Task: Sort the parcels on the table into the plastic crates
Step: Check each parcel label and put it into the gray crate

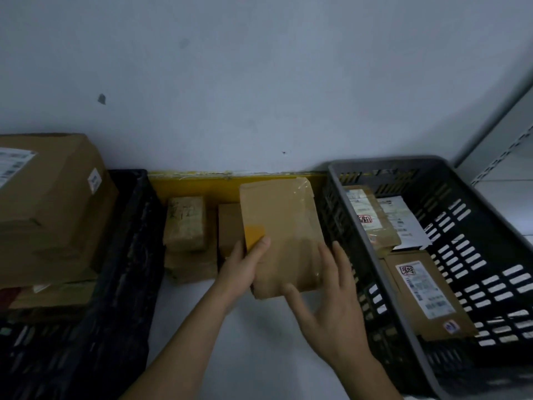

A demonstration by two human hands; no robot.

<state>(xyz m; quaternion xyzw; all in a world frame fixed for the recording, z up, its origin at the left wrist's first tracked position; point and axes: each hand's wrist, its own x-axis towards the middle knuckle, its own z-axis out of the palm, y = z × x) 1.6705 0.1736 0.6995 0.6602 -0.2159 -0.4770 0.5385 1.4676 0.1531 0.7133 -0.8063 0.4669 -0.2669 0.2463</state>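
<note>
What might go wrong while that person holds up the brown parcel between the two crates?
The tape-wrapped brown paper parcel is gripped only at its lower end by the left hand; the right hand merely touches it with straight fingers, so it may tip. Swinging right, it could catch the grey plastic crate's rim.

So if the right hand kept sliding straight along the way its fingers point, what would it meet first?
The right hand already touches the tape-wrapped brown paper parcel that the left hand holds, so that comes first. Beyond it probably the yellow board at the wall; depth unclear.
</note>
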